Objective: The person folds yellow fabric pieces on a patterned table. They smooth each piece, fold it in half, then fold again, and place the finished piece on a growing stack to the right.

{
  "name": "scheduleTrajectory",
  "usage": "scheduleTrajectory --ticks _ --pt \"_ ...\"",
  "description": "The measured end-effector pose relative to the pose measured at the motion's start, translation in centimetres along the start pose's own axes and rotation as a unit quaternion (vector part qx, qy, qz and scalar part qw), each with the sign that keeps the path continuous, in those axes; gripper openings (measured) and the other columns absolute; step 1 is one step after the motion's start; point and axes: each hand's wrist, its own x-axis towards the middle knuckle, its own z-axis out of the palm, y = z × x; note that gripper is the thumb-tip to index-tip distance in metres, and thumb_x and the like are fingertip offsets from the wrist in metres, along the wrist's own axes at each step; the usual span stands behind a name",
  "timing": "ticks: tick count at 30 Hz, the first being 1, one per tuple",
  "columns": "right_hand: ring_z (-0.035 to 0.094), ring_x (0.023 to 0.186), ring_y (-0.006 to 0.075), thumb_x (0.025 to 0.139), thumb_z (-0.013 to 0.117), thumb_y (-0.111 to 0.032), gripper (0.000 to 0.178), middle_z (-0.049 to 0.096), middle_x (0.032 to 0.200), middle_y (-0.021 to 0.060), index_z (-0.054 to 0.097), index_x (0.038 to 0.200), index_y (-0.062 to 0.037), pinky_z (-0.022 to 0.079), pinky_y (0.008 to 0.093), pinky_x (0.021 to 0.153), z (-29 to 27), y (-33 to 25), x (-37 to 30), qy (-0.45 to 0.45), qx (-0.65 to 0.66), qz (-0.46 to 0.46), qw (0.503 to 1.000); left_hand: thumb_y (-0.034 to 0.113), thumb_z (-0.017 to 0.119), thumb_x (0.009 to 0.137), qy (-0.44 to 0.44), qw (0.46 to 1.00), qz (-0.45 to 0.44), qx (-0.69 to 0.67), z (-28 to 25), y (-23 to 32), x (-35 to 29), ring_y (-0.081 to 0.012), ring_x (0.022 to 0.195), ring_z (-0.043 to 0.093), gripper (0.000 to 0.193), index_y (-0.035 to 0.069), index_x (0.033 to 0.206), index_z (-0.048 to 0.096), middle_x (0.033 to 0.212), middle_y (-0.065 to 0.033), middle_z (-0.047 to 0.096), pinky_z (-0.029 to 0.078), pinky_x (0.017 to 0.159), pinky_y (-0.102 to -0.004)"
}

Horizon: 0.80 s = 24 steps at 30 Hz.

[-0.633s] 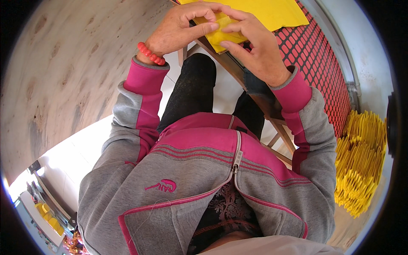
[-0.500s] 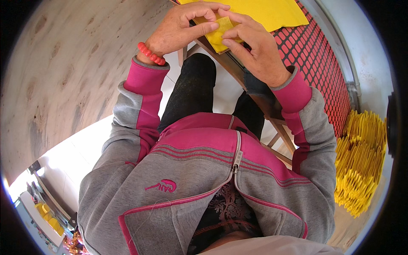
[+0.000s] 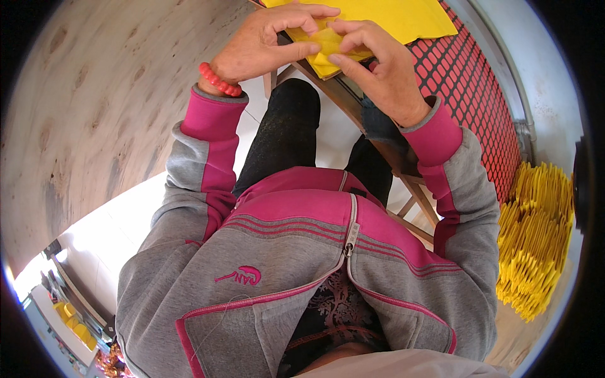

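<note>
The small folded yellow piece is at the top centre of the view, at the near edge of the bench, between the person's two hands. Its upper layer looks thin and partly see-through where the fingers meet it. The left hand comes in from the left, wrist bent inward, back of the hand upward; its thumb stretches out flat with the tip on the yellow piece, while the forefinger arches over above it, leaving a gap between the two. The right hand mirrors it from the other side, thumb pointing up and left to the piece, forefinger and middle finger curled toward it. Both hands are touching the piece, but whether either has it firmly pinched cannot be told.

Both elbows are bent outward, and the forearms rise in grey and magenta sleeves. A red bead bracelet circles the left wrist. Just beyond the fingers, a large yellow sheet lies over the bench's red-and-black patterned top. Farther out, a pale wooden board fills the left side, and a tall pile of yellow folded pieces is near the wall at right.
</note>
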Motion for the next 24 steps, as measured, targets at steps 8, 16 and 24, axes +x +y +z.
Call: scheduleTrajectory --ticks 8,16,24 --pt "0.062 0.118 0.0345 0.087 0.078 -0.018 0.021 0.065 0.132 0.0153 0.067 0.100 -0.0065 0.047 0.0445 0.101 -0.6 -0.2 0.2 -0.016 -0.067 -0.102 0.992 0.004 0.065 0.099 0.011 0.999 -0.047 -0.011 0.3 0.3 0.2 -0.0210 0.122 0.057 0.005 0.004 0.096 0.061 0.130 -0.0143 0.065 0.044 0.100 -0.0347" --pt "0.054 0.135 0.0324 0.088 0.076 -0.020 0.019 0.063 0.136 0.0154 0.071 0.102 -0.0089 0.039 0.0513 0.113 -0.6 -0.2 0.3 -0.050 -0.118 -0.125 0.984 0.005 0.065 0.100 0.029 0.999 -0.021 -0.009 0.3 0.2 0.3 -0.0237 0.129 0.055 0.008 0.003 0.094 0.060 0.104 -0.0071 0.065 0.044 0.100 -0.0353" --pt "0.057 0.131 0.0326 0.087 0.076 -0.018 0.016 0.064 0.135 0.0164 0.070 0.098 -0.0076 0.040 0.0508 0.113 -0.7 0.4 0.3 -0.059 -0.129 -0.138 0.980 0.007 0.065 0.100 0.027 0.999 -0.034 0.004 0.1 -0.3 0.1 -0.0240 0.129 0.055 0.010 0.004 0.092 0.060 0.102 -0.0070 0.065 0.044 0.100 -0.0358"
